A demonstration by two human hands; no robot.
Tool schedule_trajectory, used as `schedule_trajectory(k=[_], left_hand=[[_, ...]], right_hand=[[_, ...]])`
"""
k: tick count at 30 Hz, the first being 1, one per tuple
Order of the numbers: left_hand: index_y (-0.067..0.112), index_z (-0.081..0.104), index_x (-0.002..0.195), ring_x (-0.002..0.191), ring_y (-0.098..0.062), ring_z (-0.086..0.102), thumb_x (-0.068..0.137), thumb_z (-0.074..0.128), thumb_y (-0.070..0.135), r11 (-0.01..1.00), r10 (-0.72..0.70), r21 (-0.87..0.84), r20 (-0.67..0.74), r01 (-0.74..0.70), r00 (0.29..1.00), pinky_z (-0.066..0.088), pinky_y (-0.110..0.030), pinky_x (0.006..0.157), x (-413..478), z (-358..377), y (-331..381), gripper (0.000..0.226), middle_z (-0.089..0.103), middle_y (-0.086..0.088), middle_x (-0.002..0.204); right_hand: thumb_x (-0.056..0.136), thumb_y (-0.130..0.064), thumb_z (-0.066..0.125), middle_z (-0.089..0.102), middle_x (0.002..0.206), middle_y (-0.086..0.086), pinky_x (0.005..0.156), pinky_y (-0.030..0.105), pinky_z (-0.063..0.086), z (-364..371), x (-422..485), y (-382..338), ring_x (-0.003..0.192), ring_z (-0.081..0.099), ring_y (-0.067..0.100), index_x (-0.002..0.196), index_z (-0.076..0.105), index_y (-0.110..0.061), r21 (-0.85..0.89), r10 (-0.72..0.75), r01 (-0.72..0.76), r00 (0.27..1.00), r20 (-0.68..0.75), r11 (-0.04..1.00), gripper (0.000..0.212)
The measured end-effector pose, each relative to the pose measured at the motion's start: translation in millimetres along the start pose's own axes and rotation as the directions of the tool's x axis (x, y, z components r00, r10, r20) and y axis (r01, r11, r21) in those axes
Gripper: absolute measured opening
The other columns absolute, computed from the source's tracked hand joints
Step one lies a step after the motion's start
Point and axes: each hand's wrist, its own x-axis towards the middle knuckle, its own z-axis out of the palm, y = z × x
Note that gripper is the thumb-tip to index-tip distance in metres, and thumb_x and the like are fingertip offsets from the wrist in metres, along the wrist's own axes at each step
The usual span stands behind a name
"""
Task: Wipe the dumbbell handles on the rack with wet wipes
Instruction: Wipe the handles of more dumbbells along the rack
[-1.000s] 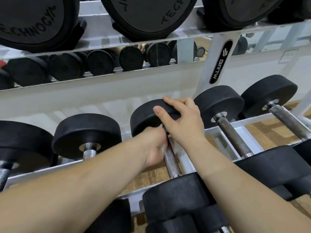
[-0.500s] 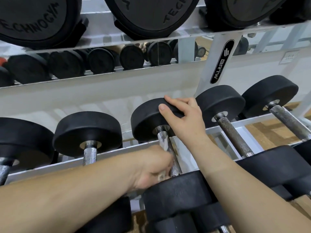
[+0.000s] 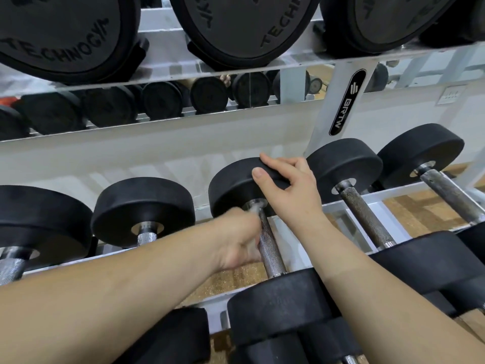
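- The white rack (image 3: 372,199) spans the whole view, its upper tier running from 9 to 3 o'clock and its lower rails crossing the middle.
- Large black weight heads (image 3: 244,24) with raised lettering sit on the upper tier at 12 o'clock.
- A mirror strip (image 3: 162,101) below that tier, at 11 o'clock, reflects a row of dark dumbbell ends.
- The central dumbbell (image 3: 236,185) lies on the lower tier at the middle of the view, its far head toward 12 o'clock and its near head toward 6 o'clock.
- Neighbouring dumbbells (image 3: 343,164) rest beside it, at 9 o'clock and 2 to 3 o'clock, with their handles apart from one another.
- The right hand (image 3: 294,187) lies flat on the far head of the central dumbbell, its fingers curled over the upper edge, grasping the head.
- The left hand (image 3: 236,240) is clenched around the knurled handle (image 3: 270,248) of the central dumbbell, just short of the far head.
- A wet wipe (image 3: 254,207) shows as a pale, translucent wad at the left hand's fingertips, pressed against the handle near the chrome collar; most of it is hidden inside the grip.
- A black label (image 3: 346,103) with white letters runs along the rack upright at 1 o'clock.
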Motion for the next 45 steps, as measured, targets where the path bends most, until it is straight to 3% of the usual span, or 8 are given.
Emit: schedule_trajectory(k=[5, 10, 15, 19, 22, 28, 38, 45], left_hand=[[0.012, 0.058, 0.102, 0.041, -0.013, 0.053, 0.095, 0.030, -0.015, 0.985, 0.058, 0.165, -0.075, -0.045, 0.995, 0.040, -0.018, 0.043, -6, 8, -24, 0.040, 0.058, 0.000, 0.056], [0.014, 0.059, 0.110, 0.074, -0.029, 0.066, 0.107, 0.028, 0.003, 0.998, 0.043, -0.043, -0.148, -0.050, 0.988, 0.059, -0.038, 0.066, 9, 3, 0, 0.033, 0.069, -0.011, 0.096], [0.004, 0.062, 0.102, 0.053, -0.013, 0.063, 0.108, 0.037, 0.004, 0.985, 0.101, 0.146, -0.065, -0.090, 0.993, 0.048, -0.017, 0.045, -17, 6, -27, 0.026, 0.065, -0.004, 0.063], [0.002, 0.059, 0.111, 0.077, -0.030, 0.063, 0.099, 0.043, -0.002, 0.997, 0.032, 0.072, -0.105, -0.024, 0.994, 0.058, -0.041, 0.077, -23, -19, -7, 0.020, 0.069, -0.017, 0.079], [0.009, 0.054, 0.117, 0.059, -0.023, 0.051, 0.107, 0.042, 0.014, 0.991, 0.120, -0.019, -0.338, -0.134, 0.934, 0.047, -0.033, 0.064, -4, -17, 5, 0.016, 0.058, -0.005, 0.051], [0.007, 0.063, 0.119, 0.087, -0.024, 0.068, 0.098, 0.044, 0.007, 0.950, 0.183, 0.290, -0.215, -0.116, 0.959, 0.053, -0.025, 0.063, -9, 33, -20, 0.028, 0.071, -0.011, 0.098], [0.014, 0.065, 0.115, 0.084, -0.016, 0.063, 0.108, 0.043, 0.013, 0.978, 0.199, 0.117, -0.262, -0.173, 0.944, 0.056, -0.024, 0.074, -1, 25, 2, 0.024, 0.065, -0.005, 0.096], [0.017, 0.067, 0.104, 0.065, -0.013, 0.053, 0.099, 0.051, 0.009, 0.854, 0.091, 0.516, -0.037, -0.059, 0.995, 0.037, -0.017, 0.050, -31, 18, -21, 0.019, 0.064, 0.000, 0.080]], right_hand=[[0.076, -0.078, 0.061, 0.062, 0.135, -0.019, 0.113, 0.041, 0.044, 4, 5, 7, 0.132, 0.054, 0.008, 0.121, 0.068, -0.057, 0.001, 0.003, -0.003, 1.000, 0.025, 1.000, 0.050], [0.078, -0.076, 0.063, 0.066, 0.127, -0.020, 0.108, 0.043, 0.048, 5, 6, 12, 0.125, 0.059, 0.013, 0.119, 0.069, -0.057, 0.020, -0.010, 0.010, 1.000, 0.006, 1.000, 0.045], [0.079, -0.077, 0.061, 0.066, 0.128, -0.019, 0.110, 0.043, 0.047, 5, 6, 11, 0.126, 0.058, 0.013, 0.121, 0.068, -0.055, 0.016, -0.021, 0.021, 1.000, 0.008, 1.000, 0.048], [0.078, -0.077, 0.062, 0.066, 0.127, -0.019, 0.110, 0.042, 0.046, 5, 8, 13, 0.126, 0.058, 0.012, 0.120, 0.069, -0.054, 0.025, -0.013, 0.012, 1.000, 0.012, 1.000, 0.048], [0.079, -0.080, 0.060, 0.065, 0.129, -0.018, 0.110, 0.044, 0.046, 6, 6, 13, 0.127, 0.057, 0.013, 0.122, 0.067, -0.056, 0.013, -0.017, 0.017, 1.000, 0.023, 1.000, 0.050], [0.077, -0.079, 0.063, 0.065, 0.129, -0.020, 0.110, 0.043, 0.047, 3, 4, 8, 0.128, 0.056, 0.013, 0.116, 0.067, -0.062, 0.049, 0.005, -0.007, 0.999, 0.038, 0.999, 0.043], [0.074, -0.075, 0.070, 0.064, 0.128, -0.025, 0.112, 0.042, 0.046, 0, 3, 8, 0.131, 0.054, 0.014, 0.112, 0.069, -0.066, 0.160, 0.046, -0.056, 0.997, 0.066, 0.986, 0.039], [0.072, -0.072, 0.073, 0.064, 0.126, -0.025, 0.113, 0.040, 0.046, 0, 7, 7, 0.131, 0.054, 0.013, 0.110, 0.071, -0.064, 0.166, 0.060, -0.069, 0.997, 0.057, 0.984, 0.039]])
